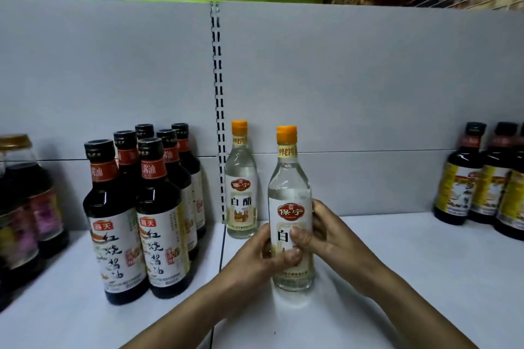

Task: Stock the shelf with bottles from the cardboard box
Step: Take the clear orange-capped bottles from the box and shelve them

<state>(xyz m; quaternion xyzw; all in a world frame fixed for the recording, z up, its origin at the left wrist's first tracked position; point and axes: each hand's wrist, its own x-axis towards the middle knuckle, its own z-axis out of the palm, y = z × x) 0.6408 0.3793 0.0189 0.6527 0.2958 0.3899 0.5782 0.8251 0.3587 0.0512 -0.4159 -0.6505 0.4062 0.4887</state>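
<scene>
On the white shelf (411,278), in the head view, we see a clear bottle (290,195) with an orange cap standing upright, its base seemingly on the board, just right of the slotted upright (217,93). Both hands hold it around the label. The left hand (255,258) wraps it from the left, thumb across the front. The right hand (326,232) grips from the right, fingers curled round the glass, thumb close above the other. Just behind and to the left, a second clear bottle (241,187) stands by the grey back panel (368,79). Further left we find a cluster of dark soy sauce bottles (141,207). Well apart, at the right edge, stand more dark bottles (479,178).
</scene>
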